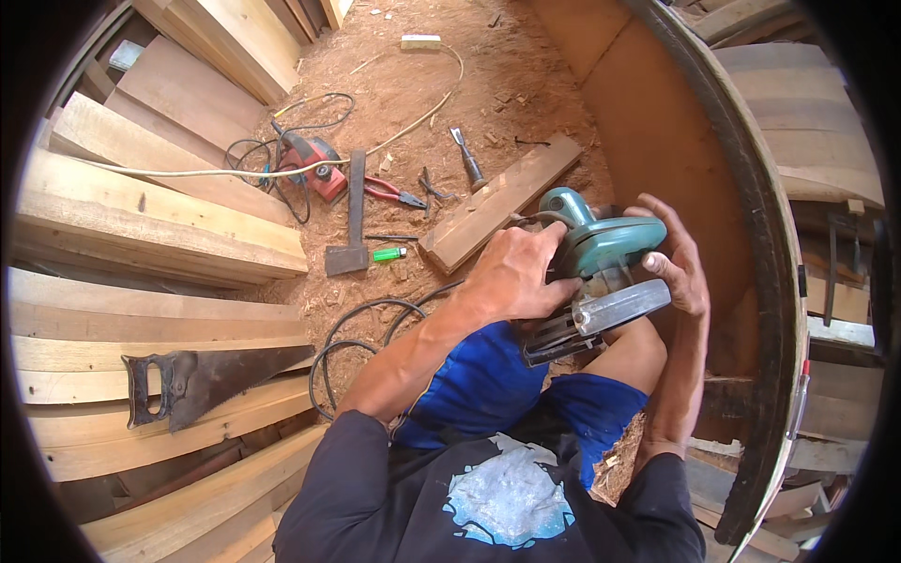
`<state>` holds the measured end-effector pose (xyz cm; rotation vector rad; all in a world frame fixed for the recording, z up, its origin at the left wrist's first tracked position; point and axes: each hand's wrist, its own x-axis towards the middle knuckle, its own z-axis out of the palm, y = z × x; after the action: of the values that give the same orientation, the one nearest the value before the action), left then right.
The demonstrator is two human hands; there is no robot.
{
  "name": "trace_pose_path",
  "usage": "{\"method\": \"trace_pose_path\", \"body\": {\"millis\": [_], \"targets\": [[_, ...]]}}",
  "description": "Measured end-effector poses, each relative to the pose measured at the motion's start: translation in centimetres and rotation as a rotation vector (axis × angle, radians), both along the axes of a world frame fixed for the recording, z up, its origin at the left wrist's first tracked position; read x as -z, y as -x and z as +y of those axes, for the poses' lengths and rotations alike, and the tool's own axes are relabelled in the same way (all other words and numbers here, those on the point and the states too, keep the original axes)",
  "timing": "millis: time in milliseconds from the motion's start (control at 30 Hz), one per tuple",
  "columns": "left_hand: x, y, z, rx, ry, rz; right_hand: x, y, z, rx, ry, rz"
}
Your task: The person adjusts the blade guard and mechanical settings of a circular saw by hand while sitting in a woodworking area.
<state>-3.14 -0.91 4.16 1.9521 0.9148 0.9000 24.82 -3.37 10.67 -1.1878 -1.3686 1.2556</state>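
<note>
A green circular saw (610,244) with a grey metal blade guard is held up over my lap, tilted on its side. My left hand (521,267) grips it from the left, the thumb near the guard. From the right, my right hand (680,258) is curled round the green body, with fingertips over the top and the thumb in front. The saw's dark base plate (554,347) hangs above my blue shorts. Beyond my left hand lies a brown board (502,202) on the floor. The blade itself is mostly hidden by the guard.
Sawdust covers the floor, where a hatchet (355,211), red pliers (394,191), green lighter (389,254), chisel (467,161) and red power tool (314,167) lie. Black cable (328,361) loops beside my left forearm. A handsaw (202,380) rests on planks at left; a curved wooden wall (671,141) rises at right.
</note>
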Motion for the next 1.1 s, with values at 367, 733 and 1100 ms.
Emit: {"method": "trace_pose_path", "body": {"millis": [367,733,1100], "targets": [[0.4,-1.2,-0.6,0.021,-0.131,0.049,-7.5,7.8,1.7,-0.476,-0.445,-1.471],[2.4,-1.2,0.8,0.134,-0.274,-0.019,-5.6,6.4,2.6,-0.478,-0.411,-1.147],[1.5,-1.5,0.5,0.075,-0.215,0.119,-5.5,6.3,1.9,-0.467,-0.417,-1.180]]}}
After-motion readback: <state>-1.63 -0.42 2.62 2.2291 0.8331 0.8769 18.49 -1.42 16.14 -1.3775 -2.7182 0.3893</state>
